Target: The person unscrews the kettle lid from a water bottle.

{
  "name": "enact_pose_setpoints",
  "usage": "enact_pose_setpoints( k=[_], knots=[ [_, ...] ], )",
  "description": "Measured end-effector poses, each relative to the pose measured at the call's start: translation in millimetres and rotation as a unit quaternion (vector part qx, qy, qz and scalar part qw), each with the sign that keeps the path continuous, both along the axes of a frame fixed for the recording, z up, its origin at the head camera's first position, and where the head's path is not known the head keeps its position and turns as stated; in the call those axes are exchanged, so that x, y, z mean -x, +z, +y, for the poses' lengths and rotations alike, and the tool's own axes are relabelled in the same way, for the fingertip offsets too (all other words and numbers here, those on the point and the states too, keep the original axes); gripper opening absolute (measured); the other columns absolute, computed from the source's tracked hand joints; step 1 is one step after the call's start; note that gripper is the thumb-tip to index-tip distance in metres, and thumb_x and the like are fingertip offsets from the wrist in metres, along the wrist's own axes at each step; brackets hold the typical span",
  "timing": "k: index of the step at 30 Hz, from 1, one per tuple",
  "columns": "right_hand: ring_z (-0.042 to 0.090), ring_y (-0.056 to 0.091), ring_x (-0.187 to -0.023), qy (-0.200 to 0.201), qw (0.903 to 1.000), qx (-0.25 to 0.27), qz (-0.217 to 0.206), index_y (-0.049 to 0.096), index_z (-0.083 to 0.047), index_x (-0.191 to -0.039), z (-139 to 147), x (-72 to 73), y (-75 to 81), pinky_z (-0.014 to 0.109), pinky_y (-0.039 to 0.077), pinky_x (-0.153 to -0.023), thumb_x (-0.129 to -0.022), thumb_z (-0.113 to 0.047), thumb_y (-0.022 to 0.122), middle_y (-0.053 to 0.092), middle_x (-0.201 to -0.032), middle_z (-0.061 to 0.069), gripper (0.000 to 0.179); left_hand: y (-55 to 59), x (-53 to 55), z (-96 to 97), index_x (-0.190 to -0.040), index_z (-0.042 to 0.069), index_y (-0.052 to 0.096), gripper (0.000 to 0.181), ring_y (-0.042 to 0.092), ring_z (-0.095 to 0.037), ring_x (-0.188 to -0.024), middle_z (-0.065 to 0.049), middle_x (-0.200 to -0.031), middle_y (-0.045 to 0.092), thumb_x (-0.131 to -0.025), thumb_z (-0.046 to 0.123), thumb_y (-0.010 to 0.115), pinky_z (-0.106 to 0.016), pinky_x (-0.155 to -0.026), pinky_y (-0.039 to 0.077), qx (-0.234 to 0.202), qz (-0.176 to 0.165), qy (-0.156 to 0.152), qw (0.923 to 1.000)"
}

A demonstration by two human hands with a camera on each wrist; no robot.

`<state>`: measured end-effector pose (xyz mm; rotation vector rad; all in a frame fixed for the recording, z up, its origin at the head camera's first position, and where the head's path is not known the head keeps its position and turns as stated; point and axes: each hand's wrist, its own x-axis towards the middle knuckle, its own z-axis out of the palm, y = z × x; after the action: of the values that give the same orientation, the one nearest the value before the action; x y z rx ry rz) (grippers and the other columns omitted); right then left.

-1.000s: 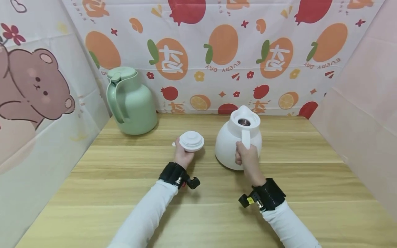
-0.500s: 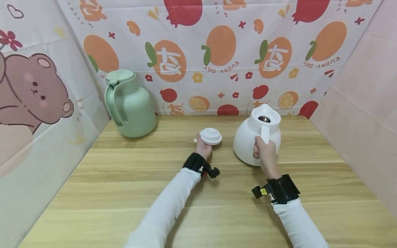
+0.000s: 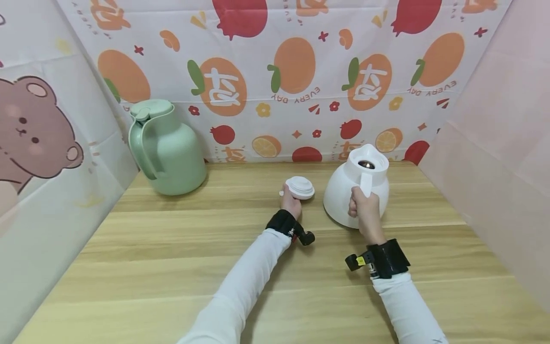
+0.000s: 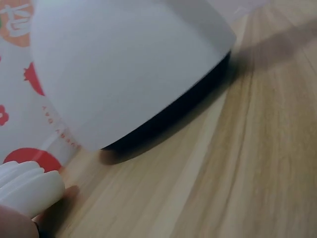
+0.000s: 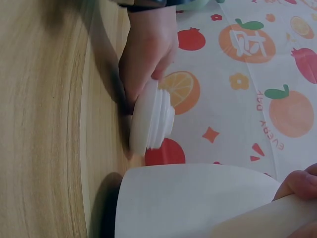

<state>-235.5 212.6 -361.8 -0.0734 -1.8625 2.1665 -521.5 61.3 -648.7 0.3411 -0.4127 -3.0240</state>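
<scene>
My left hand holds a white lid low over the table, its stepped underside facing up. In the right wrist view the lid is seen edge-on, with the left hand's fingers at its rim. To the right stands a white thermal jug, its mouth uncovered and its metal inside showing. My right hand grips the jug's handle, fingers curled round it. The left wrist view shows the jug's dark base edge close to the wood; whether it touches cannot be told. Lid and jug are apart.
A mint-green thermal jug with its lid on stands at the back left of the wooden table. A fruit-print cloth hangs along the back edge. Plain and bear-print cloths close off the sides.
Both hands have shifted to the right over the table, the left with the lid and the right with the white jug. The head view has turned slightly too. Both grips stay the same.
</scene>
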Motion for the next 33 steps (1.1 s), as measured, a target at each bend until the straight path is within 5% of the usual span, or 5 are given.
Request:
enact_pose_setpoints(
  k=[3, 12, 18, 26, 33],
  knots=[
    [0.009, 0.035, -0.039, 0.003, 1.0, 0.0, 0.0, 0.041, -0.005, -0.057, -3.4, -0.2, 0.9, 0.019, 0.03, -0.038, -0.086, -0.006, 0.045, 0.037, -0.045, -0.001, 0.029, 6.7, -5.2, 1.8, -0.125, 0.017, 0.051, 0.046, 0.044, -0.012, -0.118, -0.002, -0.132, 0.048, -0.083, 0.032, 0.065, -0.026, -0.095, 0.036, 0.033, -0.019, 0.007, 0.9992],
    [0.009, 0.035, -0.039, 0.009, 0.9999, -0.005, -0.004, 0.041, -0.004, -0.059, -4.9, 1.6, 2.6, 0.02, 0.03, -0.037, -0.087, -0.007, 0.046, 0.038, -0.046, 0.0, 0.028, 109.5, -82.9, -15.3, -0.134, 0.006, 0.043, 0.049, 0.033, -0.011, -0.127, -0.001, -0.139, 0.04, -0.091, 0.023, 0.059, -0.028, -0.104, 0.021, 0.191, -0.051, -0.079, 0.977],
    [0.009, 0.034, -0.039, 0.003, 1.0, -0.006, 0.001, 0.039, -0.005, -0.058, -1.7, 1.8, 3.0, 0.02, 0.028, -0.037, -0.087, -0.007, 0.046, 0.037, -0.046, 0.0, 0.03, 83.6, -51.1, -18.5, -0.123, 0.001, 0.053, 0.043, 0.042, -0.012, -0.117, -0.004, -0.128, 0.049, -0.089, 0.027, 0.059, -0.025, -0.096, 0.032, 0.316, -0.024, -0.091, 0.9439],
    [0.008, 0.034, -0.04, 0.001, 0.9998, -0.021, 0.006, 0.039, -0.008, -0.056, 2.1, 0.8, -1.4, 0.02, 0.029, -0.039, -0.085, -0.009, 0.044, 0.036, -0.046, -0.001, 0.029, 65.0, -54.6, -1.7, -0.136, -0.001, 0.034, 0.057, 0.025, -0.019, -0.129, -0.007, -0.143, 0.03, -0.087, 0.021, 0.052, -0.033, -0.102, 0.025, 0.512, -0.064, -0.095, 0.8513],
    [0.009, 0.035, -0.04, -0.002, 0.9999, -0.006, -0.011, 0.039, -0.006, -0.056, -0.3, -1.3, 1.2, 0.02, 0.03, -0.038, -0.086, -0.007, 0.045, 0.037, -0.046, -0.001, 0.031, 117.6, -117.0, 3.3, -0.147, 0.004, 0.004, 0.071, -0.002, -0.019, -0.136, -0.011, -0.152, 0.0, -0.091, 0.021, 0.044, -0.031, -0.108, 0.004, 0.489, -0.032, -0.112, 0.8643]
  ],
)
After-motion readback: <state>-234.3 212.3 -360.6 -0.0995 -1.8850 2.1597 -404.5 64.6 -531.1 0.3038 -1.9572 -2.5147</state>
